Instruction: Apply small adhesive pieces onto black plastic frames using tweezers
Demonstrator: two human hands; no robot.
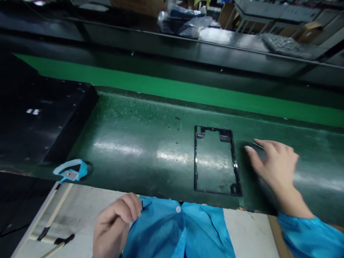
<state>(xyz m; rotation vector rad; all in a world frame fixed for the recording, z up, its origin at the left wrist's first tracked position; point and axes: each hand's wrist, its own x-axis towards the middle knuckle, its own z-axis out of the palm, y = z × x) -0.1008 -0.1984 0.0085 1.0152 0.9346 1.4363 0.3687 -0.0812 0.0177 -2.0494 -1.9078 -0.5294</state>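
Note:
A thin black rectangular plastic frame (pixel 235 168) lies flat on the green work surface, its middle an open window. To the right of it, my right hand (pixel 276 163) hovers over the surface with thumb and index finger close together. A thin shiny sliver shows between those fingertips, too small to name. My left hand (pixel 115 222) is closed in front of the surface's near edge, by my blue garment. A small dark piece pokes out at its fingertips; its kind is unclear.
A blue wrist strap (pixel 70 170) lies at the near left edge of the green surface (pixel 139 125). A black box-like block (pixel 40 118) stands at the left. On the shelf behind are plastic-wrapped items (pixel 185 23) and a bubble-wrap bundle (pixel 285 44).

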